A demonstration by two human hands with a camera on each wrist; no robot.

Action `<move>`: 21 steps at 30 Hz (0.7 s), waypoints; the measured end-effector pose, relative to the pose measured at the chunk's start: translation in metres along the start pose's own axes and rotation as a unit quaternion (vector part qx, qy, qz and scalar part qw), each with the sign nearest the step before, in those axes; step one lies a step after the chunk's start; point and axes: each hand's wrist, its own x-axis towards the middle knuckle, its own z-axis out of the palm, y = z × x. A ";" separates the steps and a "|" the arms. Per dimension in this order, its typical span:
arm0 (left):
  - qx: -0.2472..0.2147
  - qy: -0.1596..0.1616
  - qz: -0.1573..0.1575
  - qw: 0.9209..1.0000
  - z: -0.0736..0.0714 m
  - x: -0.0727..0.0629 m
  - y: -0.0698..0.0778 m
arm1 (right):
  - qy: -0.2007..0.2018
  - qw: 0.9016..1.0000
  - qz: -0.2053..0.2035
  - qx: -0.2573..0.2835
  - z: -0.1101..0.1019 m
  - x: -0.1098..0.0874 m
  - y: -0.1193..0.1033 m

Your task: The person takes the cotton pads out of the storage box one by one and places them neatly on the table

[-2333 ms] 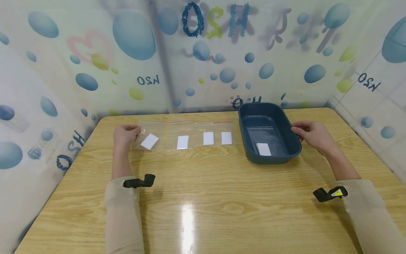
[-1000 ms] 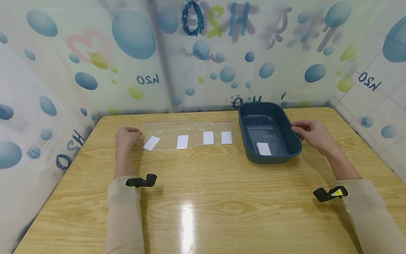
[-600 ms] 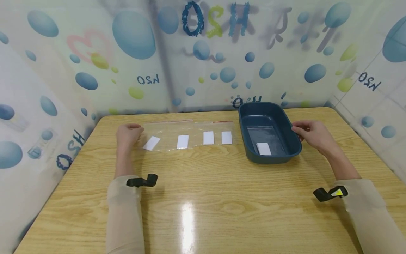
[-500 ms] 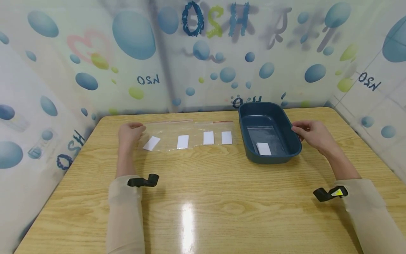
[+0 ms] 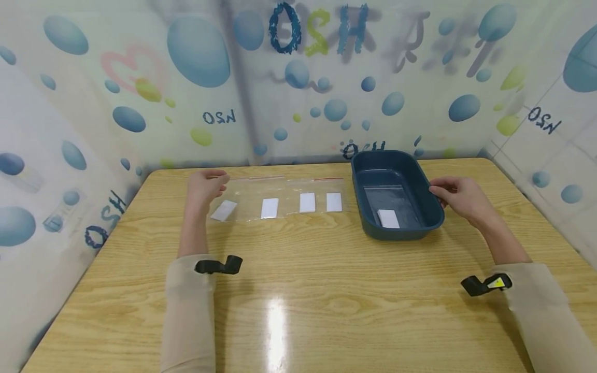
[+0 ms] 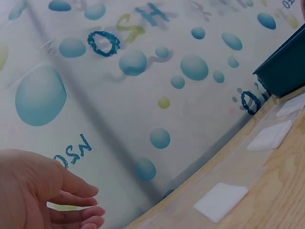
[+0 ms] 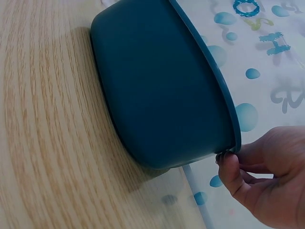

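Observation:
My right hand [image 5: 459,197] pinches the right rim of a dark blue plastic tub [image 5: 392,233], thumb and fingers on its edge in the right wrist view. A white rectangular piece [image 5: 388,218] lies inside the tub. To its left, clear zip bags [image 5: 247,189] form a row on the table, each with a white piece in it. My left hand [image 5: 202,187] is above the leftmost bag, whose white piece [image 5: 224,211] lies slanted. In the left wrist view, the left hand's fingers [image 6: 78,200] are loosely bent with nothing between them.
The wooden table [image 5: 317,290] reaches back to a wall covering [image 5: 298,124] printed with blue bubbles and letters. The tub stands at the right end of the bag row, near the table's back edge. A black wrist camera [image 5: 219,265] sits on the left cuff.
My left hand has left the leftmost bag's edge and moved right and back over that bag, whose white piece shifted slightly. My right hand and the tub have stayed in place.

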 end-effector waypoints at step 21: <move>-0.007 -0.052 0.044 0.998 0.035 -0.011 0.035 | -0.004 1.000 0.001 0.003 0.002 0.002 0.003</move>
